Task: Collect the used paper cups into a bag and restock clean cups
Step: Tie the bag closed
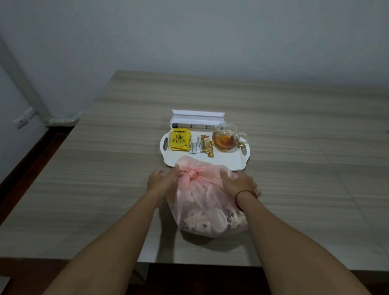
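A grey wood-grain table [285, 122] stands against a plain pale wall. Near its front edge lies a translucent pink bag [204, 209], knotted at the top, with round cup shapes dimly showing inside. The left hand [162, 180] pinches the plastic beside the knot; the right hand [238, 181] lies spread on the bag. Just behind, a white tray [225, 160] carries yellow packets [179, 139] reading "sunshine" and a glass teapot [226, 137].

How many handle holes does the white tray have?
2. One handle hole is at the white tray's left end beside the yellow tea packets; the other handle hole is at its right end beside the glass teapot.
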